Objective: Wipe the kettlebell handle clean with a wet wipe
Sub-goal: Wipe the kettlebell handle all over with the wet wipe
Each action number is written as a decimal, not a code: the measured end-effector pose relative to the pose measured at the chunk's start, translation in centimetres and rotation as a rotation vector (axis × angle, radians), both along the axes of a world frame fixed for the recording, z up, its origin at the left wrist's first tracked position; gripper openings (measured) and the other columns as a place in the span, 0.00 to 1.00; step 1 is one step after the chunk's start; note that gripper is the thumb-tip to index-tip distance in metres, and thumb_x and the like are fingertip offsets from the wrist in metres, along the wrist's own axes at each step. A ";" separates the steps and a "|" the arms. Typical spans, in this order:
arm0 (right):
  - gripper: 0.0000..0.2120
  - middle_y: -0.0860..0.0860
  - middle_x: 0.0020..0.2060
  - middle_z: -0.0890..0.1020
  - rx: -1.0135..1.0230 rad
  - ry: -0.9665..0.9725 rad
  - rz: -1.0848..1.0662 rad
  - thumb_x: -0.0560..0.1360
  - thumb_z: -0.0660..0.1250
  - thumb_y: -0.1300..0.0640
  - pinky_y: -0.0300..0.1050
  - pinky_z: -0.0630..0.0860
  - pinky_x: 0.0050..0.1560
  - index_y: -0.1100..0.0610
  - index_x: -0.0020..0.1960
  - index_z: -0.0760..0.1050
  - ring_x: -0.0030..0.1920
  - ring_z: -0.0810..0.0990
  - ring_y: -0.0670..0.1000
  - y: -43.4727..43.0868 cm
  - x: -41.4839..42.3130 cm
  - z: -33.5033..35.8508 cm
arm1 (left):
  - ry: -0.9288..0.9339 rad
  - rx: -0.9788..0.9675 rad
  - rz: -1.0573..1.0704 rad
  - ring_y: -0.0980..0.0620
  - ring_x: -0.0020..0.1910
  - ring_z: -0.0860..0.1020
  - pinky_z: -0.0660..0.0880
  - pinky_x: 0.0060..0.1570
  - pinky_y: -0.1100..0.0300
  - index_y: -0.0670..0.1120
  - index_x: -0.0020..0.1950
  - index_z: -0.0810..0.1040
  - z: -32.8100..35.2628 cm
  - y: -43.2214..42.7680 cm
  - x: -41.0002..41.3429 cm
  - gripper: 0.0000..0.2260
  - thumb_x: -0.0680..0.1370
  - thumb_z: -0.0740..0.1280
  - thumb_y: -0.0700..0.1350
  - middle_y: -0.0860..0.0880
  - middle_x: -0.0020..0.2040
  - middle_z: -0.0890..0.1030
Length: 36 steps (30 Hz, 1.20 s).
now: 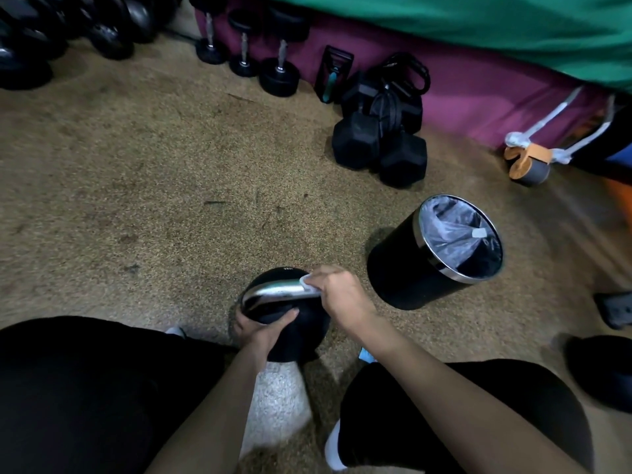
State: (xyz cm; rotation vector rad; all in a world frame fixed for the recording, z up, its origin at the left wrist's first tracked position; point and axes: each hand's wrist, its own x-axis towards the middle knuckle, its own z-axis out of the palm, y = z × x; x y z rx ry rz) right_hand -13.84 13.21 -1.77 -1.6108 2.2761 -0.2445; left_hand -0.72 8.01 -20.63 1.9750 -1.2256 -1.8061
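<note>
Wipe (309,285) on kettlebell handle (273,293) — right hand (338,295)

Black kettlebell (290,333) sits on the speckled floor, its shiny metal handle (273,291) on top, white wet wipe (307,285) wrapped around the handle's right end.

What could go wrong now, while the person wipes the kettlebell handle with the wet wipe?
1. The left hand steadies the kettlebell only at its side; it might tip or roll as the right hand rubs.
2. The wet wipe covers just the right end of the handle, so the left bend may be missed.
</note>
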 end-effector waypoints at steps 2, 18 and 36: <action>0.16 0.55 0.54 0.81 -0.015 0.010 -0.008 0.73 0.63 0.65 0.46 0.73 0.59 0.55 0.58 0.80 0.57 0.76 0.57 -0.2 0.0 0.0 | 0.018 -0.016 0.008 0.43 0.85 0.63 0.64 0.83 0.45 0.51 0.86 0.59 -0.4 -0.1 0.1 0.79 0.38 0.85 0.72 0.44 0.85 0.64; 0.12 0.53 0.42 0.82 -0.167 0.041 0.169 0.65 0.65 0.63 0.47 0.81 0.40 0.57 0.46 0.82 0.44 0.80 0.57 0.1 1.7 0.0 | -0.029 0.008 -0.006 0.42 0.86 0.61 0.63 0.84 0.45 0.51 0.88 0.55 -0.1 0.0 -0.1 0.73 0.50 0.89 0.66 0.43 0.86 0.62; 0.08 0.52 0.47 0.80 -0.319 0.141 0.233 0.70 0.68 0.62 0.47 0.80 0.39 0.56 0.49 0.79 0.45 0.78 0.54 1.9 0.7 -2.0 | -0.021 0.008 0.033 0.42 0.85 0.62 0.63 0.83 0.47 0.48 0.87 0.57 1.6 0.4 -0.2 0.64 0.60 0.90 0.55 0.42 0.85 0.62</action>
